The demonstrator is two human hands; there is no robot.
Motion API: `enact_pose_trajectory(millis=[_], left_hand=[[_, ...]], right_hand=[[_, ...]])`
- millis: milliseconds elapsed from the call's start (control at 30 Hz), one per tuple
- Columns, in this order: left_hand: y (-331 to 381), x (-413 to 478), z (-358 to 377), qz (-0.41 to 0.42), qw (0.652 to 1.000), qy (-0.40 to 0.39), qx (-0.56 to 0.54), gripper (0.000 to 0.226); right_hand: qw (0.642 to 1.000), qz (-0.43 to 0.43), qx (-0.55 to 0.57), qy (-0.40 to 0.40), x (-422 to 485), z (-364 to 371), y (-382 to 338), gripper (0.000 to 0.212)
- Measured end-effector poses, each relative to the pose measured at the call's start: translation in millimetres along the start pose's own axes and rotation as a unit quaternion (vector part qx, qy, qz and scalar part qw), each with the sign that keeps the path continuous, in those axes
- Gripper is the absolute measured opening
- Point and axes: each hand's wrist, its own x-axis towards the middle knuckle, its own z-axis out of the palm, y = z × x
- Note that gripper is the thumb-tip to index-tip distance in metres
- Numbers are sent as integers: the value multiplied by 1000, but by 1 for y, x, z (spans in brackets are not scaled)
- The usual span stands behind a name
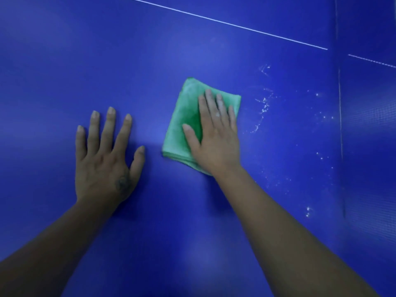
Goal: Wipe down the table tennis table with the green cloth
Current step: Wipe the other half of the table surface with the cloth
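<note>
A folded green cloth (184, 123) lies flat on the blue table tennis table (150, 61), near the middle of the view. My right hand (216, 136) presses down on the cloth's right half with fingers stretched out and close together, palm flat. My left hand (105, 155) rests flat on the bare table to the left of the cloth, fingers spread, holding nothing. White specks and smears (263, 108) dot the table surface to the right of the cloth.
A thin white line (225, 22) runs diagonally across the far part of the table. At the right stands the net (368, 129), a dark mesh with its edge running top to bottom.
</note>
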Motion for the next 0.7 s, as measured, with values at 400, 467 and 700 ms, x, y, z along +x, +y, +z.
enact_pose_trajectory(millis=[400, 467, 700], left_hand=[[3, 1, -9, -10, 1000, -5, -3, 59], [3, 1, -11, -10, 1000, -5, -8, 58], [4, 0, -11, -11, 1000, -9, -2, 60]], right_hand=[[990, 137, -19, -22, -24, -4, 9, 80], [994, 110, -18, -12, -47, 0, -19, 81], [999, -38, 5, -27, -144, -1, 18, 81]])
